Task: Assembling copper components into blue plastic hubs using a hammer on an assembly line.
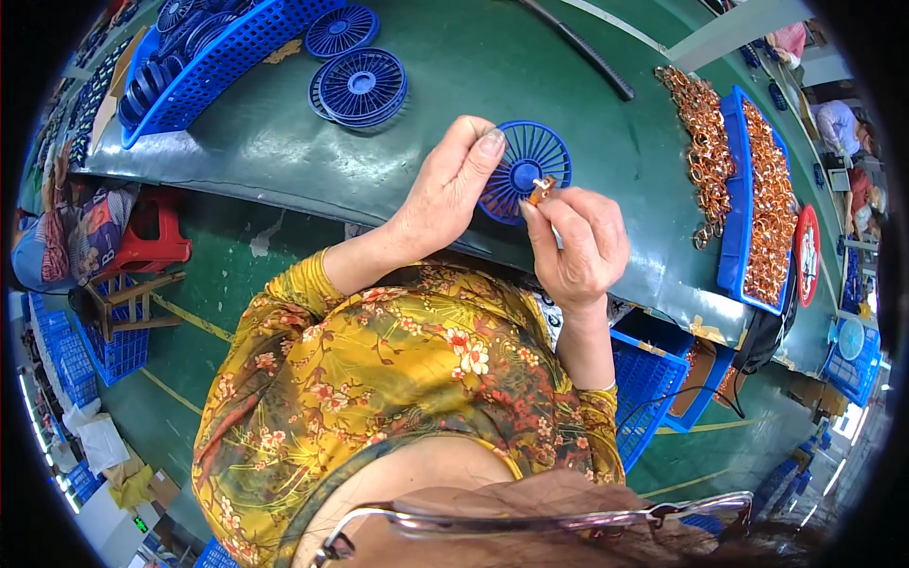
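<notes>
My left hand is closed on the left rim of a round blue slotted plastic disc, thumb on top. The disc has a solid hub with thin spokes running out to its edge, and I hold it above the near edge of the green table. Between the thumb and fingers of my right hand is a small copper-coloured metal clip. It sits over the lower right of the disc, close to the hub. Whether the clip touches the disc I cannot tell.
More blue discs lie at the back left beside a blue basket of them. At right are a heap of copper clips and a filled blue tray. A black rod lies at the back; blue crates stand below.
</notes>
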`<control>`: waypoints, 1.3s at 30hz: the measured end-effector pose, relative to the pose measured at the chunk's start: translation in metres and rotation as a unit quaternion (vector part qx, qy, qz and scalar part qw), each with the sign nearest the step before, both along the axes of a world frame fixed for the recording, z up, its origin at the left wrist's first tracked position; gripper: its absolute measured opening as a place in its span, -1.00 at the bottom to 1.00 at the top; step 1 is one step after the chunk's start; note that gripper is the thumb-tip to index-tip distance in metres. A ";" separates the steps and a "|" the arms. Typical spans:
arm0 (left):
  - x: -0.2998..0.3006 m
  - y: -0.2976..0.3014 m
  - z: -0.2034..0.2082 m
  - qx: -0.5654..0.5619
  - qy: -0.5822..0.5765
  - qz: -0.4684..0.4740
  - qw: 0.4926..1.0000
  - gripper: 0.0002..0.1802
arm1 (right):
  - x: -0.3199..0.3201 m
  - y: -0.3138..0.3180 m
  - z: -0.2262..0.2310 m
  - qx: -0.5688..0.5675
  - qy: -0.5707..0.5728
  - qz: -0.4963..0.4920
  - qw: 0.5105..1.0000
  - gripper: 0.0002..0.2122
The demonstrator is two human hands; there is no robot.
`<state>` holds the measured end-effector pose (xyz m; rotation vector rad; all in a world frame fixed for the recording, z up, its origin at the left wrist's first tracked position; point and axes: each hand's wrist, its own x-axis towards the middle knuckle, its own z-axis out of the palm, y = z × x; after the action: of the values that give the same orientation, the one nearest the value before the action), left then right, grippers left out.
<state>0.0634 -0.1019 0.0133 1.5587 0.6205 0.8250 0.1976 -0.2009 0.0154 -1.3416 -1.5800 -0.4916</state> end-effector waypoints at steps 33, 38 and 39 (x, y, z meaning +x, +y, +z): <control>-0.025 -0.003 0.018 -0.148 -0.029 -0.353 0.924 -0.44 | -0.003 -0.042 0.026 -0.181 -0.024 0.064 0.981 -0.73; -0.006 -0.008 0.005 0.159 0.019 -0.253 0.954 -0.43 | 0.031 -0.047 0.009 -0.206 0.169 0.116 0.957 -0.66; 0.001 -0.010 0.001 0.225 0.022 -0.215 0.950 -0.43 | 0.041 -0.049 0.011 -0.191 0.219 0.040 0.956 -0.65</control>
<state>0.0648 -0.1118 0.0140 2.0360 0.1045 0.6209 0.2385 -0.2497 0.0264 -1.5360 -1.3852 0.1707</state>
